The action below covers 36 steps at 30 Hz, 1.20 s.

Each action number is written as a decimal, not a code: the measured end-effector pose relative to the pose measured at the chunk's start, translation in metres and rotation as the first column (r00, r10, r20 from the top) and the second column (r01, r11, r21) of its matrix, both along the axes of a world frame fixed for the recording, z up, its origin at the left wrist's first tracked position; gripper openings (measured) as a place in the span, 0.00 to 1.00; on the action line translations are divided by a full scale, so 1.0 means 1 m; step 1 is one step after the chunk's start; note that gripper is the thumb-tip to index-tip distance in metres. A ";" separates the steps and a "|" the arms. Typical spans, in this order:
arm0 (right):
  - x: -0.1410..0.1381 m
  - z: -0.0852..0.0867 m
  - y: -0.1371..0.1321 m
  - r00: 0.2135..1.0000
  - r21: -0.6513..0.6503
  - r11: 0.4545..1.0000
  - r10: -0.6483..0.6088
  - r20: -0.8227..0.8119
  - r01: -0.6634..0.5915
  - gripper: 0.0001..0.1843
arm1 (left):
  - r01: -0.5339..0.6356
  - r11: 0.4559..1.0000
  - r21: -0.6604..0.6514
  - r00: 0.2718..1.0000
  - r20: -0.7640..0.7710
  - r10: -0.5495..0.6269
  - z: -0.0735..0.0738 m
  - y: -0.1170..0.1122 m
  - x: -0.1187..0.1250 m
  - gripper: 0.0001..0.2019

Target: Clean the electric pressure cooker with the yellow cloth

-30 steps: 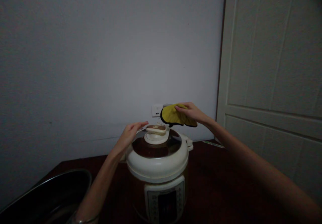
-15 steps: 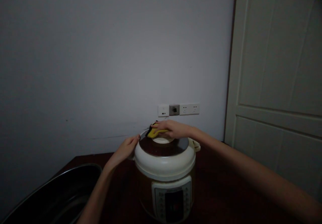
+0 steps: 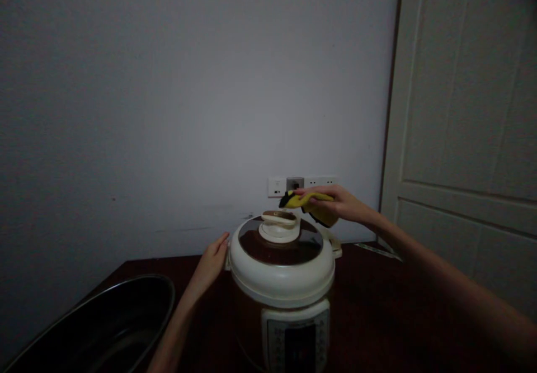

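Right hand [image 3: 346,205]: fingers closed around yellow cloth [image 3: 310,204] (above the lid)
Left hand [image 3: 215,258]: open, flat against cooker [image 3: 282,283] side

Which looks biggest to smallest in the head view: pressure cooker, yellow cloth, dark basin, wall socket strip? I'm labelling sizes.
1. Pressure cooker
2. Dark basin, cut off by the frame, so unsure against the cooker
3. Wall socket strip
4. Yellow cloth, bunched; close to the strip

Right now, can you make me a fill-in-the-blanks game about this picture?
1. The right hand holds a ____ cloth.
2. The left hand rests against the side of the cooker's ____.
3. The dark basin sits to the ____ of the cooker.

Missing words: yellow; lid; left
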State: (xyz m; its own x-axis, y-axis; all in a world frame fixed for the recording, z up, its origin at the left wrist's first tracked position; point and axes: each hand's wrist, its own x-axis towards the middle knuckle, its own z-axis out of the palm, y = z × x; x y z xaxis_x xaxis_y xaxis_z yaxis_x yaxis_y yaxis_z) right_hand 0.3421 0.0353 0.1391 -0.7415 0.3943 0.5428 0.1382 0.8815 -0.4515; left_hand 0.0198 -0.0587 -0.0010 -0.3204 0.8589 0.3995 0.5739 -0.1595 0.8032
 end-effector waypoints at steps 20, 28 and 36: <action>-0.009 -0.036 -0.032 0.916 0.447 0.864 0.037 0.400 -0.230 0.33 | 0.021 0.999 -0.048 0.998 -0.063 -0.024 -0.006 0.000 -0.012 0.32; 0.003 0.007 -0.013 0.973 0.395 0.900 -0.225 0.055 0.186 0.17 | 0.019 1.000 -0.015 0.999 -0.038 -0.019 -0.011 0.004 -0.013 0.30; -0.113 0.017 0.024 0.945 -0.036 0.992 0.125 0.303 -0.120 0.12 | 0.013 1.000 0.002 1.000 0.018 -0.013 -0.018 0.012 -0.021 0.31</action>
State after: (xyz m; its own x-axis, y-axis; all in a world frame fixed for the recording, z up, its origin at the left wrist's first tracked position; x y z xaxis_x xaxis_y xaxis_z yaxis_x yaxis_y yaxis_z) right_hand 0.2295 0.0593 0.1561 -0.9134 0.2974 0.2780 0.1630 0.8930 -0.4195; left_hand -0.0014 -0.0466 -0.0185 -0.3161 0.8626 0.3949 0.5570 -0.1683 0.8133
